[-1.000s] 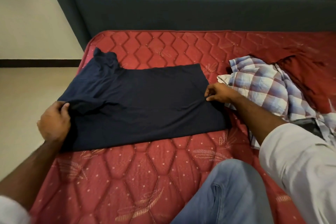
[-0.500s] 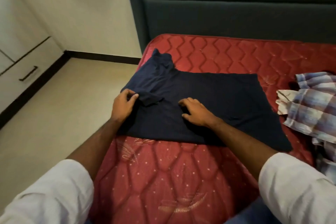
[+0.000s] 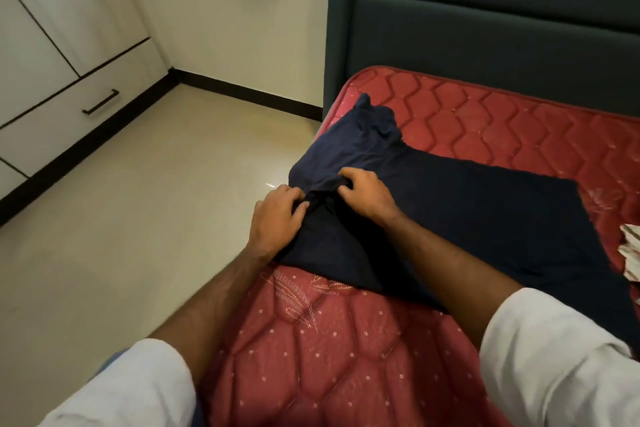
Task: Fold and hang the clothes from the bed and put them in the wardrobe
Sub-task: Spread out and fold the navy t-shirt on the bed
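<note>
White wardrobe [image 3: 52, 55] along the far left wall, flat doors above a drawer with a dark bar handle [image 3: 101, 102]; black skirting below, pale glossy floor [image 3: 138, 218] between it and the bed. Left hand [image 3: 275, 217] at the mattress's left edge, fingers curled, gripping a bunched fold of the navy T-shirt [image 3: 467, 218]. Right hand [image 3: 367, 196] just beside it, nearly touching, fingers bent down and pinching the same gather of cloth. Both forearms bare, white sleeves pushed up. Shirt lies spread flat on the red quilted mattress [image 3: 346, 357], one sleeve end rumpled toward the dark padded headboard [image 3: 485, 28]. Corner of a checked garment [image 3: 632, 253] at the far right edge, beside the shirt.
</note>
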Demonstrator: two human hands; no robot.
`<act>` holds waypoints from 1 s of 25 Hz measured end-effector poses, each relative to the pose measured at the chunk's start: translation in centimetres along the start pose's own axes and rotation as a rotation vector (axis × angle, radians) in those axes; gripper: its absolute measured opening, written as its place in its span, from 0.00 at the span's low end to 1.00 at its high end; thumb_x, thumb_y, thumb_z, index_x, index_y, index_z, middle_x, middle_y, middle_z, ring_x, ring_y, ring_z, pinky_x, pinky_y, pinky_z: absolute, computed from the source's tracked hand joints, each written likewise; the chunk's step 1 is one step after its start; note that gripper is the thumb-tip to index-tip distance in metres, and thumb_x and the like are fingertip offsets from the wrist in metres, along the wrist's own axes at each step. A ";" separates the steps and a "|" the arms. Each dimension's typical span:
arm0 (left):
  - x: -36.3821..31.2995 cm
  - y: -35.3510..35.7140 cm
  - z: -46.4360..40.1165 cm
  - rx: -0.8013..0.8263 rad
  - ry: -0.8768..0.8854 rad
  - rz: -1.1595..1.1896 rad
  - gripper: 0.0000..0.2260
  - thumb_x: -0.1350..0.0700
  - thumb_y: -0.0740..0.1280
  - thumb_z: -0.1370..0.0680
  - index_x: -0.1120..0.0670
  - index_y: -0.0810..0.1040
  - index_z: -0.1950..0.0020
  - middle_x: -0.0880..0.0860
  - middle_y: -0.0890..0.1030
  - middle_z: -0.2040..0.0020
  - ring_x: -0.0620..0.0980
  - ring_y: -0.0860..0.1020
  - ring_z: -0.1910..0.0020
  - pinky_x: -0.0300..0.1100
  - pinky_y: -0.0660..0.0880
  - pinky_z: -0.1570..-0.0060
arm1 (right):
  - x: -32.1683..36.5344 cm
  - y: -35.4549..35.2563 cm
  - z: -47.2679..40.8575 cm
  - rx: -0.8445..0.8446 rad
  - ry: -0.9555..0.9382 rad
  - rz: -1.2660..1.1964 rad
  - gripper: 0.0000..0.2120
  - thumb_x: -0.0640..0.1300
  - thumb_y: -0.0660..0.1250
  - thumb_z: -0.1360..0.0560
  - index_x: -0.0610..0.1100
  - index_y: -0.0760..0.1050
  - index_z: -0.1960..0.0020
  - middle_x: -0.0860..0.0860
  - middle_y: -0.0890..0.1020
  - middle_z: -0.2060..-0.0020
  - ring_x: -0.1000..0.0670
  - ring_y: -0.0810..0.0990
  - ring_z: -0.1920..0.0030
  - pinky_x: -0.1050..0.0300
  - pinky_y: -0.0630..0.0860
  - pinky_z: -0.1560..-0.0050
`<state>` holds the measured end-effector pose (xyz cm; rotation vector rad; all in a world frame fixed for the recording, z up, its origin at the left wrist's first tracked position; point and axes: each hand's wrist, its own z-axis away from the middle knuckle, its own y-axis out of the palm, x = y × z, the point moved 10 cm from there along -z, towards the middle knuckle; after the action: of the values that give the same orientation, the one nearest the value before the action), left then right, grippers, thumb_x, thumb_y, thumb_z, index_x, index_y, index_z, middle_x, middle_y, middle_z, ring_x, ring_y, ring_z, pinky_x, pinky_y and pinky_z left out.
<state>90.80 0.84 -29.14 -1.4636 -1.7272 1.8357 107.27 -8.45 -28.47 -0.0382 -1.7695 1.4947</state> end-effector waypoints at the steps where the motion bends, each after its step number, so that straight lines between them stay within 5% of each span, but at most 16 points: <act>1: 0.6 -0.9 0.1 -0.080 -0.048 0.096 0.06 0.49 0.65 0.20 0.51 0.77 0.51 0.49 0.79 0.54 0.52 0.79 0.53 0.53 0.75 0.53 | -0.1 -0.6 -0.9 0.019 0.014 -0.078 0.08 0.46 0.64 0.27 0.51 0.78 0.50 0.51 0.84 0.52 0.47 0.82 0.49 0.48 0.78 0.45; 4: 3.2 -0.9 0.2 -0.099 -0.282 0.560 0.07 0.53 0.64 0.17 0.55 0.75 0.52 0.51 0.82 0.61 0.48 0.81 0.65 0.47 0.76 0.59 | 0.8 -1.1 -2.1 0.158 -0.026 -0.173 0.07 0.41 0.67 0.25 0.50 0.78 0.49 0.57 0.83 0.54 0.57 0.81 0.53 0.58 0.76 0.53; 7: 4.0 -1.5 -1.0 -0.068 -0.384 0.724 0.08 0.53 0.63 0.16 0.55 0.73 0.52 0.52 0.77 0.69 0.49 0.72 0.75 0.46 0.70 0.69 | 1.8 0.0 -2.5 0.292 -0.093 -0.161 0.07 0.42 0.68 0.22 0.51 0.77 0.46 0.56 0.82 0.50 0.57 0.80 0.50 0.60 0.75 0.51; 9: 3.2 -2.7 -2.9 -0.062 -0.376 0.907 0.04 0.55 0.64 0.16 0.53 0.72 0.50 0.53 0.80 0.64 0.51 0.76 0.73 0.46 0.73 0.72 | 1.5 0.0 -3.3 0.294 -0.062 -0.277 0.07 0.40 0.69 0.21 0.51 0.77 0.49 0.55 0.82 0.52 0.56 0.80 0.52 0.59 0.76 0.48; 11: 1.3 -3.3 -4.6 0.040 -0.293 1.039 0.07 0.56 0.66 0.17 0.50 0.71 0.40 0.52 0.83 0.45 0.49 0.84 0.56 0.47 0.82 0.61 | -0.3 -1.2 -4.4 0.195 0.048 -0.343 0.08 0.37 0.68 0.23 0.49 0.76 0.55 0.54 0.81 0.58 0.53 0.79 0.55 0.54 0.75 0.50; 13: 0.5 -2.7 -4.7 0.121 -0.179 0.808 0.18 0.57 0.69 0.19 0.49 0.69 0.32 0.47 0.75 0.32 0.43 0.79 0.41 0.44 0.80 0.43 | -2.6 -2.5 -4.4 0.094 0.187 -0.317 0.08 0.34 0.65 0.25 0.45 0.73 0.57 0.51 0.78 0.62 0.50 0.77 0.58 0.55 0.72 0.57; 15: 1.1 -1.0 -3.3 0.124 -0.120 0.501 0.21 0.58 0.72 0.22 0.52 0.70 0.31 0.50 0.73 0.33 0.46 0.77 0.41 0.48 0.77 0.38 | -4.3 -2.1 -3.3 0.106 0.295 -0.369 0.04 0.34 0.65 0.24 0.41 0.73 0.57 0.51 0.76 0.65 0.52 0.76 0.64 0.61 0.70 0.66; 17: 3.1 0.9 -1.3 0.131 -0.170 0.320 0.21 0.53 0.74 0.24 0.53 0.71 0.34 0.52 0.73 0.39 0.50 0.78 0.47 0.52 0.76 0.41 | -4.5 -0.9 -2.4 0.180 0.336 -0.525 0.06 0.42 0.70 0.23 0.41 0.77 0.57 0.54 0.80 0.67 0.57 0.79 0.67 0.67 0.72 0.69; 19: 4.4 1.6 0.5 0.156 -0.206 0.216 0.20 0.49 0.73 0.23 0.51 0.71 0.36 0.50 0.76 0.46 0.49 0.78 0.52 0.51 0.77 0.48 | -4.8 0.3 -2.8 0.228 0.324 -0.508 0.13 0.52 0.76 0.27 0.45 0.81 0.49 0.55 0.84 0.57 0.55 0.83 0.57 0.63 0.78 0.58; 20: 4.6 1.5 1.0 0.153 -0.191 0.212 0.17 0.50 0.72 0.22 0.50 0.71 0.38 0.49 0.77 0.51 0.48 0.78 0.55 0.51 0.77 0.51 | -5.2 0.5 -3.3 0.217 0.329 -0.407 0.17 0.51 0.77 0.29 0.44 0.79 0.45 0.54 0.83 0.52 0.52 0.83 0.52 0.58 0.78 0.52; 22: 4.2 0.5 1.3 0.103 -0.110 0.228 0.10 0.54 0.69 0.20 0.49 0.72 0.41 0.48 0.77 0.58 0.47 0.77 0.60 0.52 0.77 0.55 | -5.5 -0.2 -4.8 0.125 0.329 -0.202 0.10 0.44 0.71 0.26 0.43 0.76 0.47 0.49 0.80 0.52 0.48 0.79 0.51 0.56 0.73 0.53; 25: 3.5 -1.5 1.4 -0.018 -0.034 0.171 0.05 0.57 0.65 0.18 0.48 0.72 0.44 0.47 0.75 0.55 0.47 0.75 0.60 0.48 0.75 0.59 | -4.7 -1.8 -6.6 -0.025 0.279 -0.273 0.05 0.38 0.63 0.23 0.39 0.76 0.54 0.46 0.80 0.58 0.47 0.77 0.55 0.56 0.68 0.57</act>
<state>87.39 2.99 -29.85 -1.6423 -1.6847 1.9433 115.08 -5.97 -29.70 -0.0159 -1.5031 1.2081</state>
